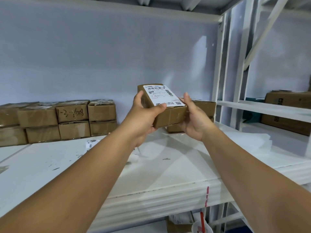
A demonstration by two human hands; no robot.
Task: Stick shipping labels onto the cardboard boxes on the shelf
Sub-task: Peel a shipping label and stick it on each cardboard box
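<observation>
In the middle of the frame a small cardboard box (170, 117) is held up above the white shelf (50, 158), tilted so its top faces the camera. A white shipping label (162, 96) with barcodes covers most of that top. The left hand (144, 116) grasps the box's left end, its thumb lying on the near corner of the label and its fingers wrapped round the side. The right hand (193, 119) cups the right end – thumb up along the edge, fingers underneath. At the left of the frame a double row of plain boxes (55, 120) stands against the back wall, one marked with handwriting. More stacked boxes (205, 106) sit just behind the right hand. A small printed slip (91, 143) – possibly another label, though it is too blurred to read – lies on the shelf near the left forearm. At the right edge of the frame, larger cartons (289, 100) rest on a neighbouring rack.
</observation>
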